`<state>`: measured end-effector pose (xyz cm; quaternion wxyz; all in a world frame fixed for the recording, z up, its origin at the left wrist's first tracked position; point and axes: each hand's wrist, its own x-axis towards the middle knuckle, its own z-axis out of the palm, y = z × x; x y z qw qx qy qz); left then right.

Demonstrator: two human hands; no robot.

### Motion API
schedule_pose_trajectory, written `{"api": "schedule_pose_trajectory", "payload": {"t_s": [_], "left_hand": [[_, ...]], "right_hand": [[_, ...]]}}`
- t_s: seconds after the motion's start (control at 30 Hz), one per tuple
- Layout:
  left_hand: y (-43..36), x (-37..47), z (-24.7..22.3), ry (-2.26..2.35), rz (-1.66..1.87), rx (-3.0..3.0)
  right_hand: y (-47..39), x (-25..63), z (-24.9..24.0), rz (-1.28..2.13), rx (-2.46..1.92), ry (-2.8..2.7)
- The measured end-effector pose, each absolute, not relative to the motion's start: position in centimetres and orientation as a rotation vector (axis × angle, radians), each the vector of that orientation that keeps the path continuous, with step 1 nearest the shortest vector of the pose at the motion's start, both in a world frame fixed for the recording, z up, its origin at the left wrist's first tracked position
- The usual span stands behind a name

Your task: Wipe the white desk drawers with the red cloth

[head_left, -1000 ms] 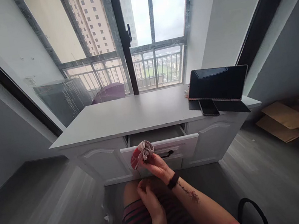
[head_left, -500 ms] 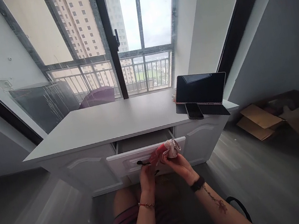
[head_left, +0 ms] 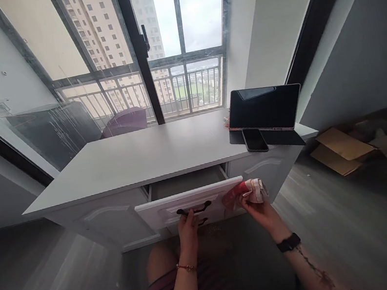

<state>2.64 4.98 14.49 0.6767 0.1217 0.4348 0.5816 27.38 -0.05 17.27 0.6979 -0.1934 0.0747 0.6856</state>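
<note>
My right hand [head_left: 262, 212] is closed around a folded red and white cloth [head_left: 255, 190], held beside the right end of the drawer front. With its fingers at the dark curved drawer handle [head_left: 202, 207], my left hand [head_left: 187, 225] pinches the handle's left part. The white drawer [head_left: 162, 203] is pulled partly out of the white cabinet [head_left: 113, 220]; the visible part of its grey inside shows nothing lying there. A second dark handle [head_left: 202, 221] shows just below, partly behind my left hand.
On the white cabinet top [head_left: 144, 158], a tablet [head_left: 265, 109] stands propped on a dark cover, with a phone [head_left: 255, 140] before it. An opened cardboard box [head_left: 345, 144] lies on the floor at right. Windows [head_left: 180, 43] rise behind the cabinet.
My right hand has moved right with the cloth, away from my left hand and the handle. My left hand stays at the handle. The drawer remains partly out.
</note>
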Motion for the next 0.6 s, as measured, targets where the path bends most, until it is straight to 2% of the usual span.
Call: {"api": "schedule_pose_trajectory", "payload": {"t_s": [0.37,0.6], "left_hand": [[9.9,3.8,14.7,1.015,1.321,0.262],[13.0,3.8,14.3,1.032,1.255,0.392]], "right_hand": [[-7.4,29.5,9.7,1.303,-0.735,0.265],[-8.0,28.7,11.1,1.252,-0.704,0.606]]}}
